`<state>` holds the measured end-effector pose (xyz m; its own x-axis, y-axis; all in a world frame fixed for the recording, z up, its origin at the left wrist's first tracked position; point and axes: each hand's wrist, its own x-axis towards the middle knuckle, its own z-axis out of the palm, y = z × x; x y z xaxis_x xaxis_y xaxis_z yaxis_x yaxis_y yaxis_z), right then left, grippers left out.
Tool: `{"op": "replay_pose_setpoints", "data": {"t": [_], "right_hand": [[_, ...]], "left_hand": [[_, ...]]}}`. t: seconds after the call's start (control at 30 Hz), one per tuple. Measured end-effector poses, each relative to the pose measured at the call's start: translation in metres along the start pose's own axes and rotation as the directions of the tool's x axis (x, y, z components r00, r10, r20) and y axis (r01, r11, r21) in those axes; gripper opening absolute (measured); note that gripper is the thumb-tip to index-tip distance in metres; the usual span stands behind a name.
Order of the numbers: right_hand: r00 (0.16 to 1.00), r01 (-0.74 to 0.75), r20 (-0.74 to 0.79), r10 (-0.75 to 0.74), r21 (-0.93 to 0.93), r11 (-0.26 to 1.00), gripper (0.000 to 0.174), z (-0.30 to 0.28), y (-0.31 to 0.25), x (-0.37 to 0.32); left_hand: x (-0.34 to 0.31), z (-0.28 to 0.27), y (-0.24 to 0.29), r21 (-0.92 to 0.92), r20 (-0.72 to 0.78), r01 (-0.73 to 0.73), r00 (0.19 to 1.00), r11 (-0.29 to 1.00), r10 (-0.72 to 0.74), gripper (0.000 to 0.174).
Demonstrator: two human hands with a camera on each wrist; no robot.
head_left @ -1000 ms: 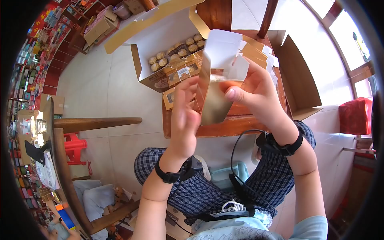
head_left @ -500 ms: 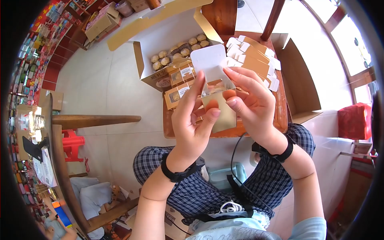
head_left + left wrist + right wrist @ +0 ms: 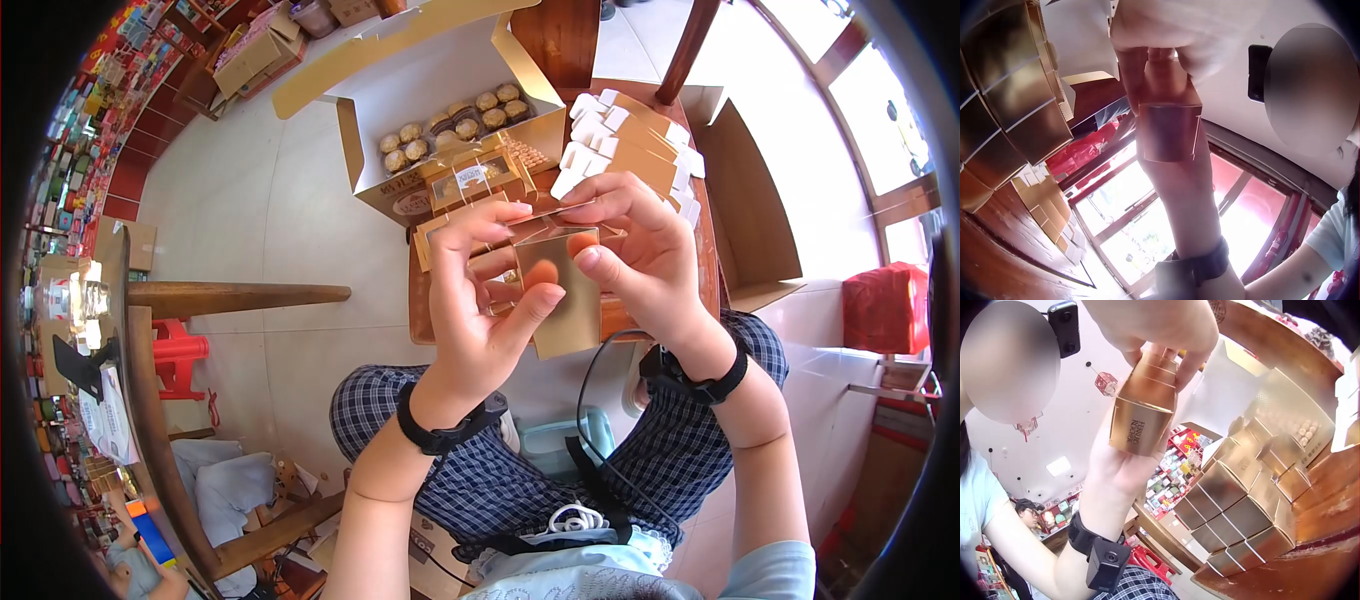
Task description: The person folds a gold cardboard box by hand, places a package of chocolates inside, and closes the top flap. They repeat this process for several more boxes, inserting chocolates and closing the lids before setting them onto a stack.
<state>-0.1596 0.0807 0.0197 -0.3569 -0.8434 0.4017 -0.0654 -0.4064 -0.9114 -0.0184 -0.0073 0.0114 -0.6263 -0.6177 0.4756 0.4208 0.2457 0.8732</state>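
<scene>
Between both hands is a small gold chocolate box [image 3: 568,305], lettered "Ferrero Rocher" on the face seen in the right wrist view. My left hand [image 3: 475,300] grips its left side, thumb on the front and fingertips at the top edge. On the other side my right hand [image 3: 645,255] holds the box with its thumb near the upper front corner and its fingers over the top flap. The flap lies nearly flat, hiding the inside. Behind the hands, filled gold boxes [image 3: 1235,512] are stacked on the wooden stool [image 3: 425,315].
An open carton [image 3: 385,200] with gold-wrapped chocolates [image 3: 405,145] in trays stands behind the stack. Flat unfolded boxes [image 3: 640,150] lie at the stool's back right. A brown carton [image 3: 750,190] stands to the right, and a cable [image 3: 583,390] hangs near the knees.
The left hand has come onto the box, which has turned to face front. Its raised white-lined flap has folded down over the opening, with both hands' fingers at the top.
</scene>
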Motion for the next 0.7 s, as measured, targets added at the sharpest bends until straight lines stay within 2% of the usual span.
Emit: {"op": "replay_pose_setpoints", "data": {"t": [0.1,0.17,0.2,0.27,0.33,0.53,0.6,0.67,0.7], "right_hand": [[0.999,-0.034,-0.022,0.036,0.076,0.997,0.021,0.004,-0.003,0.000],[0.982,-0.023,-0.183,0.053,0.160,0.987,0.021,0.012,-0.006,0.001],[0.982,-0.023,-0.183,0.053,0.160,0.987,0.021,0.009,-0.005,0.001],[0.998,-0.060,-0.012,0.060,0.007,0.998,0.020,0.001,-0.003,0.001],[0.998,-0.053,-0.017,0.053,0.000,0.999,0.020,0.001,0.000,0.000],[0.996,-0.083,0.036,0.082,0.030,0.996,0.021,-0.008,-0.002,0.002],[0.994,-0.083,0.074,0.080,0.042,0.996,0.021,-0.011,-0.005,0.003],[0.973,-0.230,0.026,0.229,0.065,0.971,0.020,-0.009,-0.008,0.003],[0.973,-0.231,0.026,0.230,0.064,0.971,0.020,-0.008,-0.009,0.004]], "left_hand": [[0.000,0.003,0.001,-0.051,-0.051,-0.002,0.999,0.999,0.000,0.051],[0.002,0.002,0.003,-0.002,-0.029,0.012,1.000,1.000,-0.012,0.049],[0.003,0.001,0.004,0.047,-0.006,0.025,1.000,0.999,-0.024,0.047],[0.003,-0.005,0.000,0.087,0.026,0.025,0.999,0.996,-0.027,0.045],[0.003,-0.006,-0.001,0.126,0.058,0.024,0.998,0.992,-0.031,0.043],[0.003,-0.005,0.000,0.066,0.053,0.069,0.996,0.995,-0.073,0.038],[0.003,-0.005,0.003,0.212,0.129,0.007,0.991,0.977,-0.035,0.036],[0.003,-0.005,0.002,0.226,0.133,0.009,0.990,0.974,-0.040,0.036],[0.003,-0.005,0.002,0.240,0.139,0.010,0.989,0.971,-0.044,0.037]]}}
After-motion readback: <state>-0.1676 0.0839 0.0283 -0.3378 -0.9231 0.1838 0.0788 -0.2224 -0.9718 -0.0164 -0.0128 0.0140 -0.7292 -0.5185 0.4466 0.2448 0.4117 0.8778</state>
